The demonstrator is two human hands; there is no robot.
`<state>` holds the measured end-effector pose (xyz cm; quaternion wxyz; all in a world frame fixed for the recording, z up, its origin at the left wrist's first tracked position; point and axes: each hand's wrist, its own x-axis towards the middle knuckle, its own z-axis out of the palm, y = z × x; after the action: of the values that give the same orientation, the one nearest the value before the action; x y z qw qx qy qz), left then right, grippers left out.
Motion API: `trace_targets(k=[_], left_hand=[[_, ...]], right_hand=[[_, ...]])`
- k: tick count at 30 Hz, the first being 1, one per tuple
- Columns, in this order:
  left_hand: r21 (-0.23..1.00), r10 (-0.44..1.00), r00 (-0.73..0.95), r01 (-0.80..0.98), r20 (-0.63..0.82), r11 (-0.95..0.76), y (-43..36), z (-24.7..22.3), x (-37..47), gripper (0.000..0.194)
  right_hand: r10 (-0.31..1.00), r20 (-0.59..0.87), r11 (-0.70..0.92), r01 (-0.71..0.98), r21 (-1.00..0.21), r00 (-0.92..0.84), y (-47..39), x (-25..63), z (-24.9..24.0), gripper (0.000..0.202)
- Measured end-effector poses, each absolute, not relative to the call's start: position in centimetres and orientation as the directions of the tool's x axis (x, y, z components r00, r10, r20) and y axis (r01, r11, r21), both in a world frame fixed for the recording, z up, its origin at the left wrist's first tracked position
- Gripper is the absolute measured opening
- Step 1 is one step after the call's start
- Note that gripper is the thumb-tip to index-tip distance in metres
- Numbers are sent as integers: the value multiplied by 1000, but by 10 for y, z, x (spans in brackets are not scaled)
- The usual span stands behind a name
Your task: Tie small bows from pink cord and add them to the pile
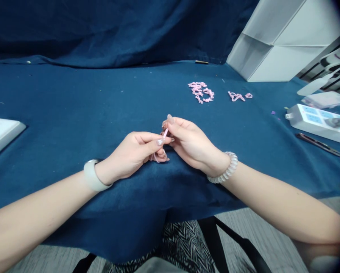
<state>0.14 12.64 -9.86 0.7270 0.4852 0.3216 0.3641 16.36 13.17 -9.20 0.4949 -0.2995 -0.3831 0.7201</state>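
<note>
A thin pink ribbon [165, 133] spans the small gap between my two hands near the table's front edge. My left hand [143, 151] pinches its lower part between thumb and forefinger, and a thin loop of it hangs by the curled fingers. My right hand [188, 140] closes thumb and fingertips on its upper end. Beyond my right hand, a cluster of small pink bows [198, 89] lies on the blue cloth [102, 98]. To its right is a smaller group of pink bows [236, 96].
White boxes [289, 60] stand at the back right. A white power strip [314, 119] with a grey plug and dark tweezers [319, 145] lie at the right. A white device [2, 132] sits at the left edge. Blue fabric [116, 30] hangs behind.
</note>
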Motion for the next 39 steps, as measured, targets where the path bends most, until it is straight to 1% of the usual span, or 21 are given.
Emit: trace_targets(k=[5,14,21,25,29,32,35,39], left_hand=[[974,843,530,-134,-87,184,124,-98,-1,18],[985,829,550,-69,-97,160,125,-96,-2,19],[987,849,514,-22,-123,157,125,-96,-2,21],[992,881,456,36,-127,125,126,-97,-2,22],[984,913,378,-34,-151,176,127,-97,-2,22],[978,928,331,-54,-171,200,127,-95,-2,23],[975,934,303,-51,-191,216,128,-93,-1,22],[959,928,283,-78,-241,273,128,-90,-1,20]], right_hand=[[978,-27,-127,-490,-862,-206,142,172,-86,32],[998,58,54,-428,-902,4,171,203,-81,22],[993,49,92,-428,-899,110,181,213,-83,20],[991,7,66,-452,-889,132,178,211,-76,17],[986,-51,37,-510,-860,158,175,209,-69,14],[980,-91,22,-549,-836,178,174,208,-67,16],[981,-74,35,-538,-842,180,175,209,-69,14],[987,-9,69,-473,-878,161,176,215,-71,14]])
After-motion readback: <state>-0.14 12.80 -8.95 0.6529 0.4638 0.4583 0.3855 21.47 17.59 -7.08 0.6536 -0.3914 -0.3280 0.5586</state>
